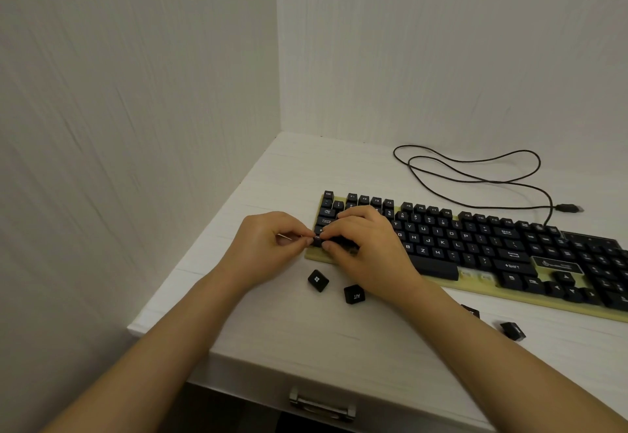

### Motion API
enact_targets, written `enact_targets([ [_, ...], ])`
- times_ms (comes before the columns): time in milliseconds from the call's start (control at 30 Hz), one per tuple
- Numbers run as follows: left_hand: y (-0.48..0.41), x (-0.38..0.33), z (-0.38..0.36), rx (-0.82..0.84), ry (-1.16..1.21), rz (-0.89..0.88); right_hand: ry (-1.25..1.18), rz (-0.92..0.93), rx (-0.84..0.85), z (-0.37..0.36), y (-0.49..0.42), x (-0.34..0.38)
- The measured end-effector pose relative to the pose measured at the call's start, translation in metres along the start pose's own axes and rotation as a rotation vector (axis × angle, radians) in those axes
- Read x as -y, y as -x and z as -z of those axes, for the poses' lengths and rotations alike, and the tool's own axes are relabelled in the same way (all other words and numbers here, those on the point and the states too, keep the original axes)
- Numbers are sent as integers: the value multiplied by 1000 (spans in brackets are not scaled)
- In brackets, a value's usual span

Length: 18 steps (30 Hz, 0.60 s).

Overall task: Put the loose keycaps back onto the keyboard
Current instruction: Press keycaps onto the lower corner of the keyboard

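Observation:
A black keyboard (475, 245) with a yellowish base lies on the white desk. Both hands meet at its near left corner. My left hand (268, 245) and my right hand (363, 245) pinch a small black keycap (317, 241) between their fingertips, right over the bottom-left key slots. My right hand hides several keys on the left side. Loose black keycaps lie on the desk in front: a Windows keycap (318, 280), an ALT keycap (354, 294), one partly hidden by my right forearm (471, 311), and another (512, 330). Two bare slots (475, 275) show right of the space bar.
The keyboard's black cable (475, 179) loops across the back of the desk to a USB plug (570, 208). White walls close the desk at the left and back. The desk's left edge (190, 262) is near my left hand. A drawer handle (322, 405) sits below the front edge.

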<state>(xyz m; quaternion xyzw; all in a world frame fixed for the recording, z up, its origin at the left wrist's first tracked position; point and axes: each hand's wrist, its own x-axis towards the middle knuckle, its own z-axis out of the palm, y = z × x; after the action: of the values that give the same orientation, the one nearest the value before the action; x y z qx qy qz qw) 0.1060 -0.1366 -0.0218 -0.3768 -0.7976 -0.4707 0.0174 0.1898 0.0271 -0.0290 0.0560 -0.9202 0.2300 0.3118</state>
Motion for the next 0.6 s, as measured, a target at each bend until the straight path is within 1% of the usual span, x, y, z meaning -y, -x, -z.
enact_targets([
  [133,1,3,0,-9,-46,-86,10,27,14,-1,2,-2],
  [333,2,5,-1,19,-127,-160,58,87,16,0,3,-4],
  [600,3,4,-1,38,-139,-139,99,82,28,1,3,-1],
])
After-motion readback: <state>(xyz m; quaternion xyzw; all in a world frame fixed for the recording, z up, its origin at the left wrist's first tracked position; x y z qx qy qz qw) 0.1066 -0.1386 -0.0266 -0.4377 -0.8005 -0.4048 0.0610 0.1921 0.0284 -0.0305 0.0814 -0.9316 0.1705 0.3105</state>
